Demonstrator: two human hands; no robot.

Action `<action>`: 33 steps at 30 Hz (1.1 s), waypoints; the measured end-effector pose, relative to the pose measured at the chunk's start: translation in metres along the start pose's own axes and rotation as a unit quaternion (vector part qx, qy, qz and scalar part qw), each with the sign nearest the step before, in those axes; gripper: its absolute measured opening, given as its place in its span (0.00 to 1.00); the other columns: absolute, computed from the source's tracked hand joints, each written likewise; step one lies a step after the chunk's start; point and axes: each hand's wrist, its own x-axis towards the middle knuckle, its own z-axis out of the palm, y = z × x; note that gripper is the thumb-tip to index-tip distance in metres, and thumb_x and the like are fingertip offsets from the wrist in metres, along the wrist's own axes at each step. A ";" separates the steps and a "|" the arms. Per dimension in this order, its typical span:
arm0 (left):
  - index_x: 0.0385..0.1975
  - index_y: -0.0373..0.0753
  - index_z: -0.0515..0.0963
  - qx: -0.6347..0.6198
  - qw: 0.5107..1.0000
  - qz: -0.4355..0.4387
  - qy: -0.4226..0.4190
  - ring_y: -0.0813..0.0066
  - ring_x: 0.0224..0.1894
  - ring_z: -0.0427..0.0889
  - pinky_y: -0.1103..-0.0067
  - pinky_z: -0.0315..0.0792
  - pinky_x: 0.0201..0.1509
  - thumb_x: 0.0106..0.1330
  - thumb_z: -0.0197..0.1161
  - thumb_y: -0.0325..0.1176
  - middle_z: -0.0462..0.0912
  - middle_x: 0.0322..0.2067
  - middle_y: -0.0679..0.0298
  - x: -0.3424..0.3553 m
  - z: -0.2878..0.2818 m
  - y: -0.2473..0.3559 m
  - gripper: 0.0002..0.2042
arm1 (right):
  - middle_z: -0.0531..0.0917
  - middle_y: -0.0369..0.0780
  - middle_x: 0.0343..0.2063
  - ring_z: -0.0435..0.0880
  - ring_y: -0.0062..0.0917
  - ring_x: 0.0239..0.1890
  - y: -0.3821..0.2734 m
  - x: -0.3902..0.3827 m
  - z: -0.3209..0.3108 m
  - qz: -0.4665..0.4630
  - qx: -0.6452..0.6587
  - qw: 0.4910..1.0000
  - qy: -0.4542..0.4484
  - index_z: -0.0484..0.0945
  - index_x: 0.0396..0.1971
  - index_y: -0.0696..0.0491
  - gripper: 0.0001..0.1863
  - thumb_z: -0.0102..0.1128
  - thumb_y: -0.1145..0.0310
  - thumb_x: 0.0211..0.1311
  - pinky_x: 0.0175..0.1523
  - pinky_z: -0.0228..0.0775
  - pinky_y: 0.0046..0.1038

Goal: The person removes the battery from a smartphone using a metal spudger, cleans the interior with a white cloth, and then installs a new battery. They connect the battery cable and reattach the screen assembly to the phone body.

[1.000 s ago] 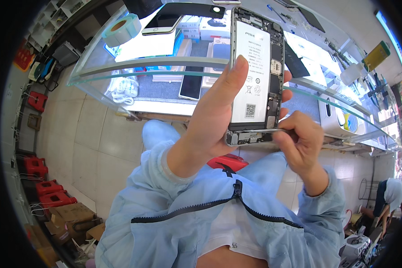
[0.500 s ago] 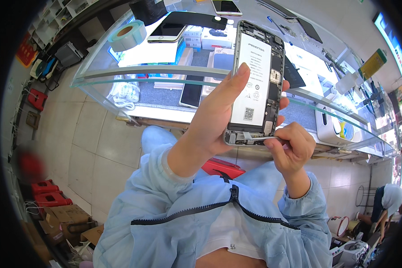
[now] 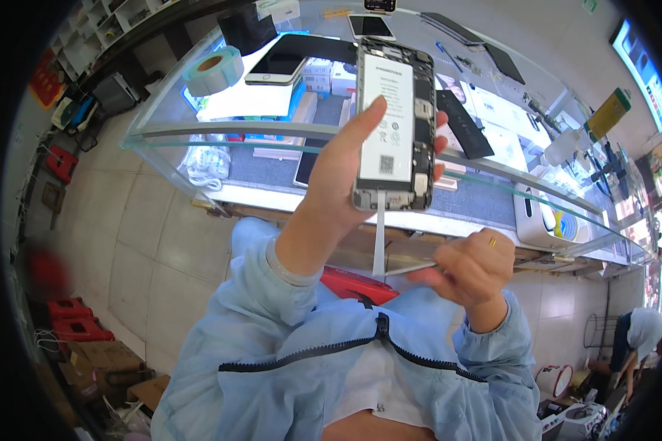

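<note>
My left hand (image 3: 337,170) grips an opened phone (image 3: 421,140), thumb over its front and fingertips round the far edge. A white battery (image 3: 396,88) fills much of the frame, with dark boards and metal parts beside it. From the phone's lower end a whitish adhesive strip (image 3: 379,237) stretches down, pulled taut. Its lower end meets the tip of thin metal tweezers (image 3: 410,270). My right hand (image 3: 477,266) is closed round these tweezers, below and to the right of the phone; the curled fingers hide most of the tool.
A glass display counter (image 3: 235,131) stands in front of me. On it lie a white-fronted phone (image 3: 276,67), a tape roll (image 3: 215,70), a black panel (image 3: 465,125) and a yellow-labelled bottle (image 3: 609,114). A red stool (image 3: 357,285) is below. At the far right a person (image 3: 643,334) bends down.
My right hand has moved down from the phone's lower end, drawing the strip out into a long taut band. The phone has shifted left and slightly up, turning more upright.
</note>
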 end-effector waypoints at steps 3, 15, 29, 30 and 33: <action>0.57 0.34 0.62 -0.027 1.000 -0.003 0.011 0.59 0.48 0.75 0.64 0.77 0.45 0.69 0.47 0.46 0.71 0.49 0.48 0.003 -0.001 0.007 0.24 | 0.71 0.30 0.10 0.65 0.19 0.10 -0.004 -0.002 -0.001 -0.004 0.009 1.000 -0.007 0.74 0.14 0.49 0.20 0.70 0.49 0.41 0.17 0.52 0.20; 0.56 0.32 0.61 -0.020 0.996 0.091 0.019 0.51 0.44 0.76 0.55 0.72 0.47 0.68 0.47 0.44 0.72 0.45 0.43 0.021 -0.015 0.092 0.23 | 0.62 0.26 0.10 0.59 0.12 0.10 -0.013 0.000 -0.007 -0.090 0.036 0.995 -0.032 0.74 0.14 0.45 0.19 0.71 0.47 0.39 0.18 0.39 0.17; 0.56 0.30 0.57 0.118 0.928 0.290 0.204 0.49 0.44 0.74 0.52 0.69 0.49 0.71 0.41 0.46 0.71 0.42 0.42 0.059 -0.026 0.192 0.25 | 0.62 0.28 0.09 0.61 0.13 0.09 -0.006 -0.017 -0.014 -0.090 0.071 0.992 -0.046 0.72 0.13 0.45 0.20 0.71 0.49 0.40 0.15 0.44 0.15; 0.56 0.30 0.57 0.104 0.925 0.298 0.213 0.50 0.44 0.74 0.51 0.69 0.49 0.71 0.41 0.46 0.70 0.42 0.41 0.064 -0.042 0.212 0.25 | 0.62 0.28 0.09 0.61 0.13 0.09 -0.008 -0.019 -0.015 -0.098 0.090 0.990 -0.053 0.72 0.13 0.45 0.20 0.71 0.49 0.39 0.15 0.45 0.16; 0.56 0.29 0.55 0.078 0.908 0.332 0.242 0.51 0.43 0.73 0.50 0.67 0.51 0.71 0.43 0.46 0.69 0.40 0.42 0.060 -0.053 0.256 0.25 | 0.65 0.29 0.09 0.66 0.17 0.10 -0.010 -0.037 -0.024 -0.072 0.105 0.988 -0.085 0.73 0.13 0.47 0.19 0.72 0.51 0.38 0.16 0.51 0.18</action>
